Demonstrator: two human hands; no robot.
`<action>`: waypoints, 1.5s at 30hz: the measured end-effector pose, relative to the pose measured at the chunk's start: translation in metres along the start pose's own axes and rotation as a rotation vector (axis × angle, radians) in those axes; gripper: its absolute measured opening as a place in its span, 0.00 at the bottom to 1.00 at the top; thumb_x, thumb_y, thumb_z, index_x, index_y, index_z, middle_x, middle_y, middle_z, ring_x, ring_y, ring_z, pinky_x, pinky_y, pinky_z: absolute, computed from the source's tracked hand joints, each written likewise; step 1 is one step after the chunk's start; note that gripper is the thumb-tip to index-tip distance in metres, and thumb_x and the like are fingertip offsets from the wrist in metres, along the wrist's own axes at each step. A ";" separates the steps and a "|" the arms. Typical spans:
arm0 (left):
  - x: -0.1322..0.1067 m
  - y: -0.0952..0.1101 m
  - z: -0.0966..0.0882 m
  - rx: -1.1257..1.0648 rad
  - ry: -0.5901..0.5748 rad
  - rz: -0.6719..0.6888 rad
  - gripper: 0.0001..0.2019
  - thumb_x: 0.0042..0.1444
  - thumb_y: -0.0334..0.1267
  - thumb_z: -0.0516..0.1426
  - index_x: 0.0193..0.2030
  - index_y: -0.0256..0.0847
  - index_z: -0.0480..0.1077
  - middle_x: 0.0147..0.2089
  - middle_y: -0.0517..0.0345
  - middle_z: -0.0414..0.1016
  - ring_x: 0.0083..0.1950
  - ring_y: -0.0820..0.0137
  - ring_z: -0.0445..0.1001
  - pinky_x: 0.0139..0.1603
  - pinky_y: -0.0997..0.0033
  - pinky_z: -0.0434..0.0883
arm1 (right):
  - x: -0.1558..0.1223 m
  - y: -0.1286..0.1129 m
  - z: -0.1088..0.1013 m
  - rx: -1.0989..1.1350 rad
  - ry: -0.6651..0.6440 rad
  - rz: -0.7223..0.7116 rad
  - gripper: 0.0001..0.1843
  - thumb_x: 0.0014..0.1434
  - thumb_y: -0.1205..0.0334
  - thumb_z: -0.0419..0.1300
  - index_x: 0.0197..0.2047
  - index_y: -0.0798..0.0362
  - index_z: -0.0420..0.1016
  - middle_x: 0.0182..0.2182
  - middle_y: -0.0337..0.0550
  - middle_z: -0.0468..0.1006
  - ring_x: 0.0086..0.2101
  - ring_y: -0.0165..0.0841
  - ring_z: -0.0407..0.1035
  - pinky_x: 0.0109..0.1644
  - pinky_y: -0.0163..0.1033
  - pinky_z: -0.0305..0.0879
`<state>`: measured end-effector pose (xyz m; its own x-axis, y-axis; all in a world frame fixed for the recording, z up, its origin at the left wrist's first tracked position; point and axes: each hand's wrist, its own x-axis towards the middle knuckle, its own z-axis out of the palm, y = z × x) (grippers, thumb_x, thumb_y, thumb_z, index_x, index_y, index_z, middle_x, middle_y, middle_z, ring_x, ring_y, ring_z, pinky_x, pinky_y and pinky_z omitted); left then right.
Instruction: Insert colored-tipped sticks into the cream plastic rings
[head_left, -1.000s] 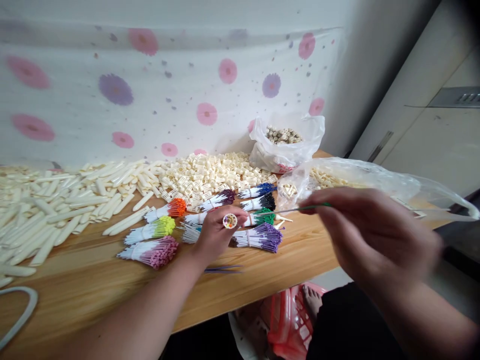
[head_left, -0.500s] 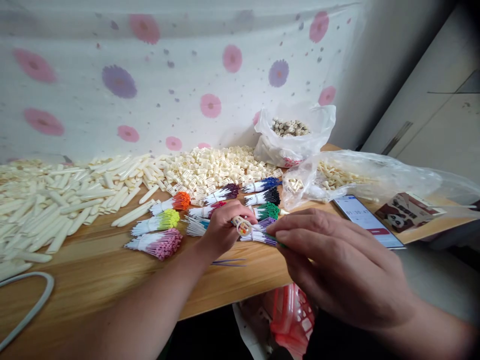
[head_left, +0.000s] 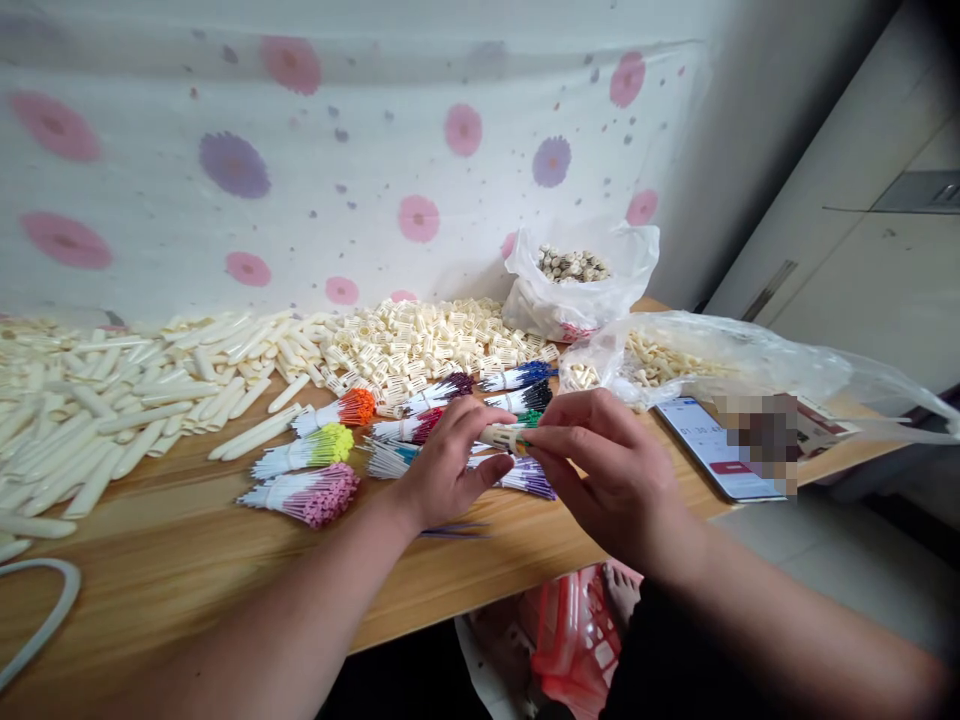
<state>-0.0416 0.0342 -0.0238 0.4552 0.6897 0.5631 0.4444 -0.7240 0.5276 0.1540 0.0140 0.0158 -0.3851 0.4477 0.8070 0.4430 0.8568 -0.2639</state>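
Head view. Left hand (head_left: 442, 470) and right hand (head_left: 615, 480): both bare, without gloves, rings or watch. Both forearms are bare to the lower edge of the view; no sleeve shows on either. Fingernails are short and unpainted. Below the right forearm lies dark clothing (head_left: 667, 660), plain and unmarked. Just left of it, a bare foot (head_left: 621, 592) shows below the hands.

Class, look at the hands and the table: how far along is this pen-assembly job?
Done: nothing finished is identifiable. In hand: the left hand grips a small cream plastic barrel while the right hand pushes a green-tipped refill into its end. Left: bundles of coloured-tip refills, a heap of ribbed cream holders and long cream casings lie unused on the wooden table.
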 end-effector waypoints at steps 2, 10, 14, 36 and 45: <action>0.000 0.001 0.000 0.010 -0.050 0.019 0.20 0.63 0.48 0.47 0.57 0.40 0.62 0.46 0.49 0.65 0.49 0.64 0.64 0.52 0.62 0.63 | 0.000 0.002 -0.004 -0.030 0.002 0.003 0.05 0.54 0.74 0.60 0.34 0.56 0.75 0.33 0.44 0.69 0.34 0.30 0.65 0.36 0.38 0.65; -0.002 0.000 0.008 0.084 -0.006 -0.023 0.18 0.64 0.47 0.44 0.50 0.40 0.67 0.42 0.51 0.67 0.46 0.65 0.66 0.47 0.64 0.65 | 0.001 0.005 -0.005 0.002 -0.014 0.064 0.05 0.54 0.73 0.60 0.28 0.57 0.73 0.31 0.45 0.68 0.33 0.30 0.64 0.35 0.37 0.63; -0.001 0.002 0.009 0.147 0.044 -0.034 0.18 0.63 0.47 0.45 0.48 0.39 0.68 0.41 0.51 0.67 0.45 0.64 0.67 0.45 0.63 0.66 | -0.002 0.009 -0.003 0.058 -0.009 0.100 0.04 0.55 0.73 0.59 0.31 0.56 0.73 0.33 0.44 0.68 0.35 0.30 0.65 0.38 0.37 0.64; 0.004 -0.028 0.008 -0.056 0.139 -0.411 0.14 0.58 0.45 0.52 0.26 0.39 0.61 0.23 0.64 0.58 0.26 0.74 0.58 0.29 0.74 0.59 | 0.014 0.136 0.024 -0.156 -0.482 0.311 0.10 0.57 0.70 0.55 0.38 0.56 0.78 0.38 0.46 0.78 0.40 0.32 0.70 0.46 0.36 0.64; 0.005 -0.030 0.009 -0.053 0.185 -0.467 0.13 0.56 0.44 0.53 0.25 0.39 0.62 0.23 0.64 0.61 0.26 0.74 0.60 0.29 0.74 0.60 | 0.017 0.158 0.048 -0.326 -0.702 0.276 0.08 0.54 0.64 0.60 0.37 0.51 0.77 0.40 0.44 0.75 0.40 0.34 0.68 0.41 0.34 0.61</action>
<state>-0.0458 0.0597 -0.0429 0.0704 0.9302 0.3603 0.5256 -0.3416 0.7791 0.1784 0.1695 -0.0378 -0.5971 0.7796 0.1889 0.7669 0.6239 -0.1507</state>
